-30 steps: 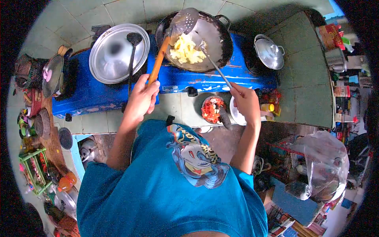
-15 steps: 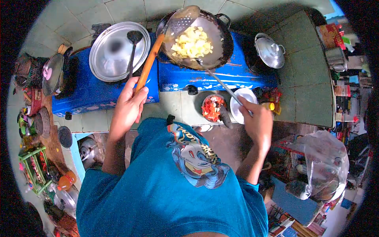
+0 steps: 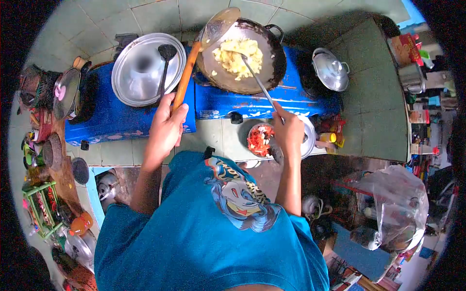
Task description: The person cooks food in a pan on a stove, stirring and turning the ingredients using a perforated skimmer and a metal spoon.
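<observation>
My left hand (image 3: 166, 130) is wrapped round the wooden handle of a skimmer (image 3: 186, 77). Its wide metal head is tilted above the left rim of a wok (image 3: 277, 63). In the wok lies a pile of pale yellow chopped pieces (image 3: 250, 51), probably potato. My right hand (image 3: 290, 130) grips a long thin metal utensil (image 3: 260, 83), its tip in among the pieces; the tip's shape is hidden. Below that hand stands a bowl of red chopped ingredients (image 3: 259, 140) with a dark pestle-like thing in it, and beside it a white plate (image 3: 308, 138), partly covered by the hand.
The wok sits on a blue stove (image 3: 213, 104). At its left is a large round metal lid (image 3: 145, 87) with a black ladle (image 3: 167, 53) on it. A lidded silver pot (image 3: 331, 70) stands at the right, near a tiled wall (image 3: 376, 97).
My right hand has moved left and slightly up, pushing the utensil's tip from the wok's near side into the yellow pieces. My left hand still holds the skimmer; the view has shifted slightly.
</observation>
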### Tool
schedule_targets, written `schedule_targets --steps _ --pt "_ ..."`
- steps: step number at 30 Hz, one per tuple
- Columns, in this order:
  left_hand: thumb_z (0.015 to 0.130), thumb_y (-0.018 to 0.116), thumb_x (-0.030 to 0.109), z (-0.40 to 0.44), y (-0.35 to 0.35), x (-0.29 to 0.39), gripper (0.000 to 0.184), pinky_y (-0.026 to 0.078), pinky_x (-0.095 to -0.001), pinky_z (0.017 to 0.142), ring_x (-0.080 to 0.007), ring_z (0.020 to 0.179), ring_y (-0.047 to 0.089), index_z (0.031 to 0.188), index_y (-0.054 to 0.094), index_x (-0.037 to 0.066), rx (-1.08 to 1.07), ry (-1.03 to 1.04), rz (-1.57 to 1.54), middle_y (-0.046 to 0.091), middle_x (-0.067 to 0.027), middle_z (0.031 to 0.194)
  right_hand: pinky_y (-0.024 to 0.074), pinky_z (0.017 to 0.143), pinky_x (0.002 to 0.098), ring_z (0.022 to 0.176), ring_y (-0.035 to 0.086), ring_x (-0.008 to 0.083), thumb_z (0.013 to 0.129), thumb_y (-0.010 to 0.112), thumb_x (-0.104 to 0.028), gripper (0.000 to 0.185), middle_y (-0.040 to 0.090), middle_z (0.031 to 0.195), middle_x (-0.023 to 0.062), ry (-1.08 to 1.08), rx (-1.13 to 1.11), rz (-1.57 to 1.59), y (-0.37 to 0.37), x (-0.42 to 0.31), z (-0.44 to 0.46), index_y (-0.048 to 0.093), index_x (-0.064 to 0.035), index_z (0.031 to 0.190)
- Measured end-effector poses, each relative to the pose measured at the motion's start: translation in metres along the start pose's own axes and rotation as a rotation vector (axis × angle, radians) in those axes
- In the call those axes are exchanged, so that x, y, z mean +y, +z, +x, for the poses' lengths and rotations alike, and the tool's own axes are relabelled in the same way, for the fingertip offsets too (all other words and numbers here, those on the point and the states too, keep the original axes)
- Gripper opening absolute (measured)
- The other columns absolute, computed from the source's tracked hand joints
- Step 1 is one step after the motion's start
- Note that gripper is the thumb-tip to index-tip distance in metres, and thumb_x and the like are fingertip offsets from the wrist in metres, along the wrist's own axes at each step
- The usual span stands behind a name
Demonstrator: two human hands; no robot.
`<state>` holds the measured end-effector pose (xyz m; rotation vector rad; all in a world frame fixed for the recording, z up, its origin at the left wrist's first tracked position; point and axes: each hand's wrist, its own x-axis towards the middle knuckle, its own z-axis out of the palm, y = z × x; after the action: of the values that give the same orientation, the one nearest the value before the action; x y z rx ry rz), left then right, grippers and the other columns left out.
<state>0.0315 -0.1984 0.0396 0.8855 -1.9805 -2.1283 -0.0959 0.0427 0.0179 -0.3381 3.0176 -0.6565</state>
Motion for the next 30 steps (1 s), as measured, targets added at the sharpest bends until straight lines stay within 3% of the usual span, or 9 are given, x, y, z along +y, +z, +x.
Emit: schedule_targets --steps 4,8,10,16,18,20,24,27,30 --pt "0.091 0.05 0.017 0.005 0.001 -0.005 0.027 0.029 -0.0207 0.028 -0.0045 0.037 0.037 0.114 0.042 0.004 -0.011 -0.002 0.014 0.044 0.0008 0.064 0.0474 0.062 0.0399 0.071 0.063 0.0341 0.081 0.06 -0.022 0.027 0.063 0.08 0.0207 0.108 -0.011 -0.053 -0.003 0.008 0.01 0.064 -0.0213 0.108" --pt "0.091 0.05 0.017 0.01 0.004 -0.006 0.028 0.029 -0.0212 0.027 -0.0048 0.037 0.037 0.115 0.042 0.005 -0.033 0.01 0.005 0.044 0.0007 0.064 0.0479 0.064 0.0393 0.073 0.063 0.0325 0.081 0.06 -0.024 0.027 0.064 0.082 0.0179 -0.006 0.009 -0.021 0.002 0.001 0.008 0.065 -0.0225 0.107" --pt "0.091 0.05 0.017 0.01 0.003 -0.005 0.029 0.028 -0.0214 0.027 -0.005 0.037 0.037 0.115 0.042 0.005 -0.039 0.005 0.008 0.043 0.0006 0.064 0.0488 0.059 0.0434 0.068 0.062 0.0351 0.081 0.058 -0.024 0.025 0.062 0.073 0.0185 -0.07 0.045 -0.026 -0.008 0.009 0.003 0.066 -0.0239 0.105" --pt "0.09 0.05 0.018 0.014 0.003 -0.007 0.028 0.029 -0.0219 0.027 -0.0055 0.037 0.038 0.114 0.043 0.005 -0.024 0.032 0.03 0.044 0.0005 0.064 0.0491 0.061 0.0424 0.067 0.063 0.0332 0.08 0.058 -0.025 0.027 0.064 0.075 0.0157 -0.044 0.09 -0.094 0.008 0.006 0.014 0.065 -0.0259 0.106" --pt "0.09 0.051 0.019 0.012 0.001 -0.006 0.028 0.029 -0.0223 0.027 -0.0059 0.037 0.039 0.114 0.044 0.006 -0.016 0.017 0.078 0.046 0.0001 0.065 0.049 0.061 0.0421 0.067 0.063 0.0338 0.08 0.058 -0.027 0.028 0.064 0.075 0.0161 -0.058 -0.018 -0.124 -0.015 0.002 0.002 0.064 -0.0258 0.108" --pt "0.089 0.052 0.02 0.011 -0.003 -0.007 0.029 0.03 -0.0226 0.028 -0.0061 0.038 0.039 0.114 0.044 0.007 -0.007 0.004 0.114 0.047 -0.0003 0.065 0.0482 0.066 0.037 0.074 0.063 0.0325 0.079 0.062 -0.022 0.027 0.064 0.08 0.0177 0.0 -0.02 -0.064 -0.032 0.007 -0.004 0.065 -0.0239 0.105" --pt "0.089 0.052 0.021 0.014 -0.003 -0.008 0.03 0.032 -0.0239 0.028 -0.0067 0.039 0.041 0.115 0.044 0.009 -0.006 -0.022 0.181 0.048 -0.0011 0.065 0.0482 0.067 0.037 0.074 0.063 0.0319 0.078 0.063 -0.022 0.027 0.064 0.081 0.0181 0.025 -0.024 0.042 -0.049 0.008 -0.013 0.066 -0.0193 0.105" --pt "0.088 0.053 0.022 0.021 0.001 -0.015 0.031 0.033 -0.0249 0.029 -0.0082 0.04 0.043 0.115 0.044 0.008 -0.01 -0.013 0.192 0.048 -0.0017 0.065 0.048 0.066 0.038 0.072 0.063 0.0332 0.079 0.062 -0.023 0.026 0.064 0.08 0.0182 0.003 -0.029 -0.111 -0.029 0.004 -0.007 0.066 -0.0186 0.104" --pt "0.088 0.054 0.023 0.018 0.005 -0.014 0.032 0.034 -0.0254 0.029 -0.0098 0.041 0.044 0.114 0.044 0.008 0.013 0.008 0.232 0.05 -0.0023 0.067 0.0477 0.064 0.0387 0.072 0.062 0.0345 0.081 0.061 -0.023 0.026 0.062 0.081 0.0213 0.117 -0.015 -0.044 -0.026 -0.005 0.0 0.065 -0.0179 0.106"
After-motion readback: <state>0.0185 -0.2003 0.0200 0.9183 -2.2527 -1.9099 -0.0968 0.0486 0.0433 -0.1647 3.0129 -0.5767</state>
